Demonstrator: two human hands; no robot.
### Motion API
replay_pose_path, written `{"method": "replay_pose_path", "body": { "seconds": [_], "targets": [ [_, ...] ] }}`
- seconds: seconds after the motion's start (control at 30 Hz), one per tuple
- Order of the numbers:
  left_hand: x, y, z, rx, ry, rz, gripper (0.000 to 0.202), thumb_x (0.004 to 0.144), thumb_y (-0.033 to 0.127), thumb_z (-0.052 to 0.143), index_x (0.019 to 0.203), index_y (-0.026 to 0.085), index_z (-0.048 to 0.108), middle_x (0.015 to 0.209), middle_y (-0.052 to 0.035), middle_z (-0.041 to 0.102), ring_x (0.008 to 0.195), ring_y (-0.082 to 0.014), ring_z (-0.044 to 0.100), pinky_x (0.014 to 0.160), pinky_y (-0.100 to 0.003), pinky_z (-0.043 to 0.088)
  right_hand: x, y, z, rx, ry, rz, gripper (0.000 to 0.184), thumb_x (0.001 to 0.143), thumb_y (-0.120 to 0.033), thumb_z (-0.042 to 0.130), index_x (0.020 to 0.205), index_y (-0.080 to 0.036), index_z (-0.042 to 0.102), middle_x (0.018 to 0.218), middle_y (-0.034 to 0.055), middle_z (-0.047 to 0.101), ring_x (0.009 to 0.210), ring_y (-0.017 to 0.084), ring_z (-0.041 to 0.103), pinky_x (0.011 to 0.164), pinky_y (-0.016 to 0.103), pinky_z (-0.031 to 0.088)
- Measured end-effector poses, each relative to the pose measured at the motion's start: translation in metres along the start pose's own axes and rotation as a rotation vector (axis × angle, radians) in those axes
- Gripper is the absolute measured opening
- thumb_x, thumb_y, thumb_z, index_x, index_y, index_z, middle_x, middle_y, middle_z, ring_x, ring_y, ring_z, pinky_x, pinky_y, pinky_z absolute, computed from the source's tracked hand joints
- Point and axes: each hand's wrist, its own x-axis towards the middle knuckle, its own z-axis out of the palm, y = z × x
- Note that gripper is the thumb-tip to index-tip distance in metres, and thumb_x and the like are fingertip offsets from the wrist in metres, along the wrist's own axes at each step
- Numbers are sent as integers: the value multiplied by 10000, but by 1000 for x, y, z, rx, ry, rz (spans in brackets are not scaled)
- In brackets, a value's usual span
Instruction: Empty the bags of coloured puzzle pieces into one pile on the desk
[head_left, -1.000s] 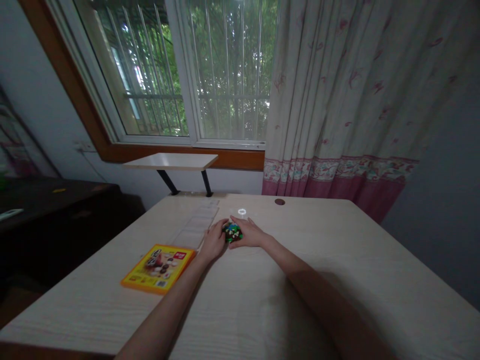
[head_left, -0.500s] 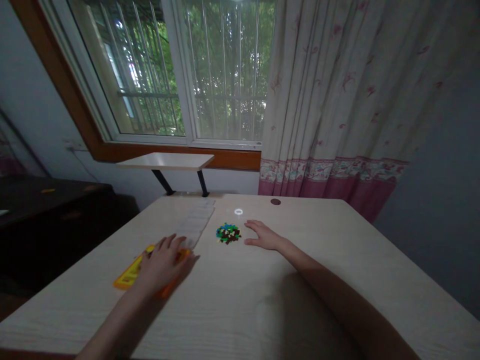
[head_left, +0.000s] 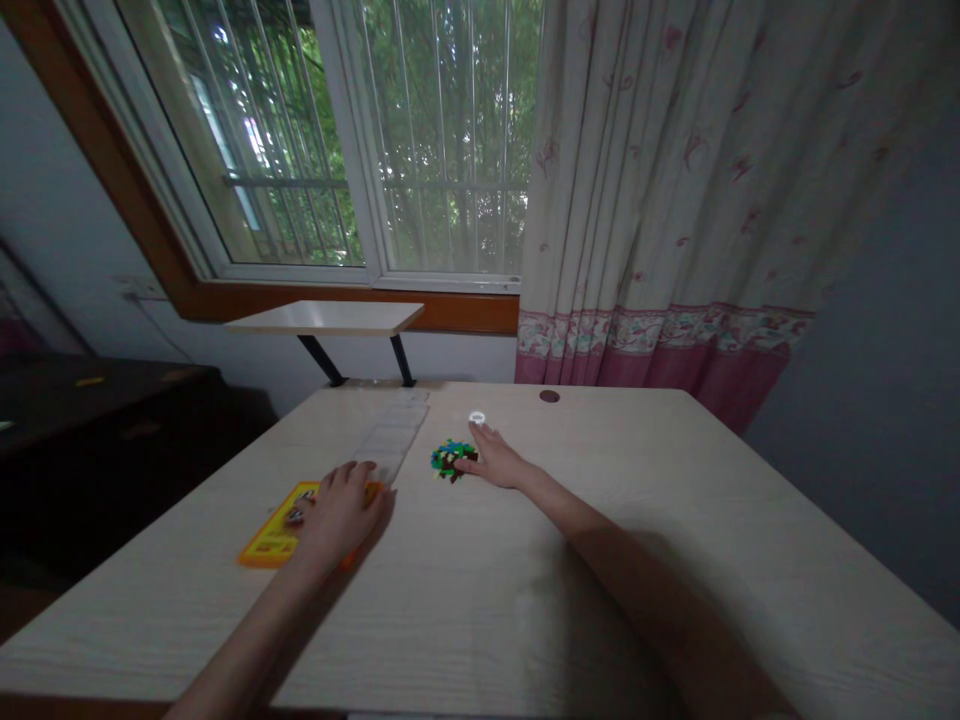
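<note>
My left hand (head_left: 343,508) lies over a flat yellow and orange box (head_left: 274,535), palm down with its fingers stretched toward the far edge. It covers the right part of the box, so I cannot see what is under the palm. To the right, a small heap of coloured pieces (head_left: 450,457), green, blue, brown and cream, sits on the table. My right hand (head_left: 498,458) is at the heap's right side with thumb and fingers spread. Its thumb reaches the edge of the pieces, and no piece shows in its grip.
A clear plastic strip or tray (head_left: 390,435) runs along the pale wooden table (head_left: 480,620). A bright white ring (head_left: 477,417), perhaps a reflection, shows beyond the heap. A raised shelf (head_left: 330,317) stands at the back left, near a round brown cable hole (head_left: 550,396).
My right hand has moved left, bringing its thumb to the heap's edge. My left hand stays over the box, its fingers drawn slightly closer together. The view has shifted a little.
</note>
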Motion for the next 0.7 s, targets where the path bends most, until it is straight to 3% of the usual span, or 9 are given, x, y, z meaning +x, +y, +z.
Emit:
{"method": "replay_pose_path", "body": {
  "seconds": [0.13, 0.3, 0.43, 0.57, 0.7],
  "targets": [
    [0, -1, 2, 10, 2, -1, 486, 793, 424, 342, 1177, 152, 463, 1251, -175, 434, 1126, -356, 386, 835, -586, 335, 15, -20, 16, 90, 118, 101, 886, 811, -673, 205, 1384, -6, 101, 1441, 211, 130, 1334, 295, 104, 1075, 413, 144],
    [0, 0, 2, 22, -6, -12, 491, 782, 416, 351, 1179, 154, 476, 1241, -168, 450, 1129, -354, 391, 852, -568, 330, 30, -44, 34, 18, 236, 230, 765, 869, -561, 235, 1364, 19, 167, 1418, 224, 204, 1318, 292, 176, 1065, 426, 162],
    [-1, 3, -1, 28, -12, -22, 513, 776, 418, 352, 1194, 146, 470, 1259, -165, 439, 1127, -356, 391, 848, -558, 335, 35, -52, 39, -59, 281, 254, 703, 882, -508, 261, 1352, 12, 208, 1400, 225, 254, 1295, 277, 241, 1045, 420, 199],
    [-3, 5, -4, 19, -16, -23, 513, 784, 418, 340, 1200, 147, 467, 1263, -170, 434, 1130, -358, 382, 844, -568, 328, 32, -48, 34, -54, 232, 221, 800, 839, -602, 268, 1361, -1, 194, 1399, 221, 259, 1288, 273, 260, 1042, 418, 209],
    [-4, 6, -4, 28, -19, -19, 517, 783, 411, 330, 1206, 140, 457, 1263, -167, 434, 1133, -356, 379, 845, -580, 324, 22, -36, 24, -52, 106, 90, 1046, 681, -730, 417, 1384, -14, 118, 1434, 204, 170, 1322, 267, 177, 1068, 374, 183]
  ]
}}
